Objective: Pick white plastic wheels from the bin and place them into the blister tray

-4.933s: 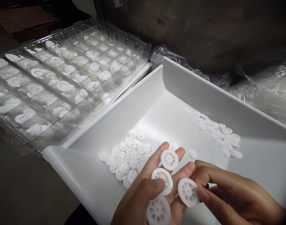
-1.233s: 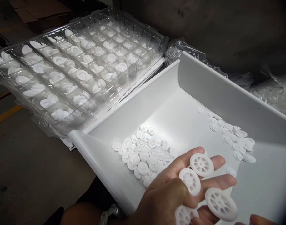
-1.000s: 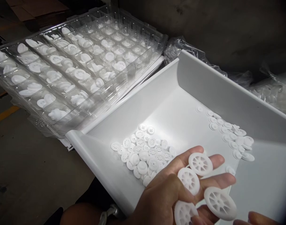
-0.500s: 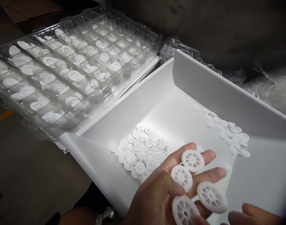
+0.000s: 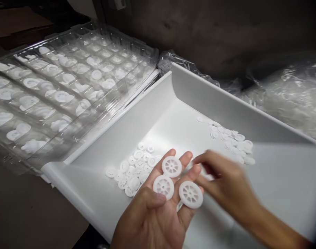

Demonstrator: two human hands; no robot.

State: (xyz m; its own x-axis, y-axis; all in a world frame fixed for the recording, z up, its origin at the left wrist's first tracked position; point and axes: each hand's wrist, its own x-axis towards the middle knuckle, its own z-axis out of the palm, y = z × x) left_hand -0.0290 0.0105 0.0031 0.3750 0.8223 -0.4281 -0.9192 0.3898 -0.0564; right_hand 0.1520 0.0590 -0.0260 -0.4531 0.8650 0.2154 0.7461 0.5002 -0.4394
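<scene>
Three white plastic spoked wheels [image 5: 171, 166] lie across the palm and fingers of my left hand [image 5: 158, 218]. Its thumb presses on the edge of one wheel, and a small white bit shows under the lowest one. Just beyond these fingertips is my right hand [image 5: 220, 176], blurred by motion, its fingers curled together. Something white shows between them, too smeared to make out. Both hands are over a light grey tray [image 5: 158, 121]. Inside, a pile of small white wheels [image 5: 137, 169] sits to the left, partly hidden by my left hand.
A second group of small white discs [image 5: 232, 141] lies by the tray's far right wall. To the left stands a clear plastic compartment tray [image 5: 113, 107] with white parts in many pockets, stacked on others. Clear plastic bags [image 5: 289, 93] lie behind the grey tray at right.
Four wheels were in my left hand; three remain there, the lowest having gone. My right hand has come in from the lower right to beyond the left fingertips. The view has shifted right.
</scene>
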